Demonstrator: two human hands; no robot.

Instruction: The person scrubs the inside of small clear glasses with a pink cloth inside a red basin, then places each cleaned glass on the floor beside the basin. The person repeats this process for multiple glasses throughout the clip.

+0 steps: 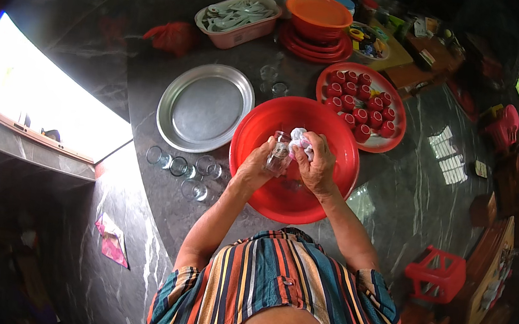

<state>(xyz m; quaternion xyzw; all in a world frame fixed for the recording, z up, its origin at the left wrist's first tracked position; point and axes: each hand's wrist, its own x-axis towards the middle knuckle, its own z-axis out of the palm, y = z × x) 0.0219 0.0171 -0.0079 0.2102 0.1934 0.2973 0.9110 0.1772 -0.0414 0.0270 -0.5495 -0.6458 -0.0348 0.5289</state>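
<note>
My left hand (256, 165) grips a clear drinking glass (279, 161), tilted over a large red plastic basin (255, 197). A crumpled white cloth with pink patches (298, 140) is bunched in the fingers of my right hand (319, 165), close beside the glass. Whether cloth and glass touch is hard to tell. Left of the basin, several clear glasses (179, 166) stand on the dark marbled surface. Two more glasses (279, 89) stand just beyond the basin's far rim.
A round metal tray (205, 108) lies left of the basin. To its right, a red-rimmed tray (388, 145) carries several upturned red cups (363, 92). Farther back are a pink tub of white spoons (242, 37), stacked red and orange basins (319, 13) and a red plastic bag (173, 37). A red stool (438, 276) stands at right.
</note>
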